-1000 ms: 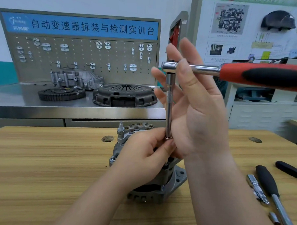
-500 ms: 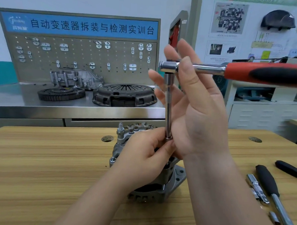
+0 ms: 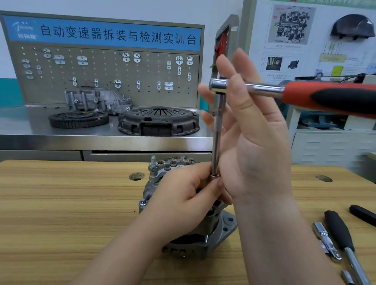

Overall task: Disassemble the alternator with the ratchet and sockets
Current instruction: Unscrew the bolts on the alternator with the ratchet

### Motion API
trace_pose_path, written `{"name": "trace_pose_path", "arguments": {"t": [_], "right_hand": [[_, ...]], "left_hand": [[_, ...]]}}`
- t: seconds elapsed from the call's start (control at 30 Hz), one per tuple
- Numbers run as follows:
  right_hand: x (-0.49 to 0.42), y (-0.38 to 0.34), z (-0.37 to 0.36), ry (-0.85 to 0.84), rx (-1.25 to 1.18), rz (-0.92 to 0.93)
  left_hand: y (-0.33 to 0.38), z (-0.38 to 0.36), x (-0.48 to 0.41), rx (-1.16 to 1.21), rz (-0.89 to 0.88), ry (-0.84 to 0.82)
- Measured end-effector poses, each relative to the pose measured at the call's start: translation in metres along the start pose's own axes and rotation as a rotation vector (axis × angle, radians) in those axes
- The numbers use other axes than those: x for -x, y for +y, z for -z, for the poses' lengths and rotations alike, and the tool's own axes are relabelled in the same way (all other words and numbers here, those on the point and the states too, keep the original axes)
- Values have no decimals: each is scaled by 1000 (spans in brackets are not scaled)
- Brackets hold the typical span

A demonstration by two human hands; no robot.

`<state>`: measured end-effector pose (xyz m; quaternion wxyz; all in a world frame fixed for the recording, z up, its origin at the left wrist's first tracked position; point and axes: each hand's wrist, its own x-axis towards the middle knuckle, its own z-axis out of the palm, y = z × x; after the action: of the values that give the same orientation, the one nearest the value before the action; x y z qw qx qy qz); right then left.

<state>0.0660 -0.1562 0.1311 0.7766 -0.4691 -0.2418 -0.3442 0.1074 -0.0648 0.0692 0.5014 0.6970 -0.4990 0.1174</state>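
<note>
**Inspector:** Largest item first?

**Assistant:** Noted a pale wooden workbench (image 3: 50,211). Found a grey cast-metal alternator (image 3: 222,230) near its middle, standing upright on its flanged end and largely hidden behind the hands.

**Inspector:** Tooling?

**Assistant:** Recorded a ratchet with a red-and-black handle (image 3: 335,99), lying level above the alternator with the handle out to the right. Recorded a long chrome extension bar (image 3: 217,130) below its head, set vertical, with the lower end down at the alternator's top. Could not make out socket or fastener, both covered by fingers.

**Inspector:** Hands?

**Assistant:** Found the right hand (image 3: 256,145) raised alongside the bar, fingers straight and spread, laid against bar and ratchet neck, closed round nothing. Found the left hand (image 3: 184,209) low on the alternator, fingers curled, thumb and fingertips pinching the bar's lower end.

**Inspector:** Smaller items?

**Assistant:** Logged a black-handled driver (image 3: 338,230) and a short chrome socket piece (image 3: 327,241), loose at the bench's right side, well apart from the alternator.

**Inspector:** Step in hand?

**Assistant:** Judged as guiding the socket onto a fastener, or spinning one by hand. Placed early in the strip-down, with the main body in one piece.

**Inspector:** Next move?

**Assistant:** Judged to need a firm grip on the handle, a square seat on the fastener, and the alternator braced against turning.
</note>
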Motion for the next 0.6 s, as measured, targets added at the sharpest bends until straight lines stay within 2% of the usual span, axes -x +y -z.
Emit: {"name": "trace_pose_path", "arguments": {"t": [0.17, 0.4, 0.5, 0.6], "right_hand": [[-1, 0, 0, -18, -55, -158], [0, -2, -2, -64, 35, -2], [1, -1, -2, -74, -6, -25], [-1, -2, 1, -63, -56, -125]], "left_hand": [[0, 4, 1, 40, -44, -25], [-2, 2, 2, 43, 33, 14], [-4, 0, 2, 28, 14, 12], [-4, 1, 3, 132, 14, -11]]}}
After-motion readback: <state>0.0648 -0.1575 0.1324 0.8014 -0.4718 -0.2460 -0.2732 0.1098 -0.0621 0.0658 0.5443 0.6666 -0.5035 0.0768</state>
